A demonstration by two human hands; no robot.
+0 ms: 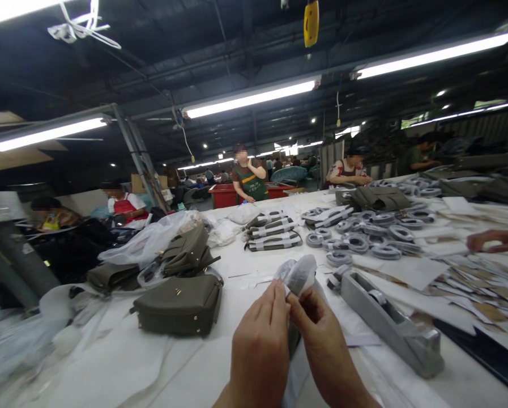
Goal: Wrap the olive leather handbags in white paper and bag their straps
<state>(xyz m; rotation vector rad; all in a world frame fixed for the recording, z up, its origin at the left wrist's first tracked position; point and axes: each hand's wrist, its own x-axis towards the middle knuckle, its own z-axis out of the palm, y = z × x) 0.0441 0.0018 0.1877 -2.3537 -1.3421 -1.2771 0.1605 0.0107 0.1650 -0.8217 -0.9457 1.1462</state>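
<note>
white worktop [232, 289] under strip lights; by its near edge your left hand [260, 340] and right hand [328, 345] pinch thin wrapping [307, 271], likely light, soft, easily torn, best held at gathered folds.

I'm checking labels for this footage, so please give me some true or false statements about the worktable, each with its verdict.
1. The left hand and right hand both have their fingers on pale wrapping. True.
2. The tape dispenser is to the left of both those hands. False: the tape dispenser is to their right.
3. An olive bag sits to the left of the left hand. True.
4. The grey coils are all inside a red bin. False: grey coils lie on the white tabletop.
5. Another person's hand shows at the right edge. True.
</note>
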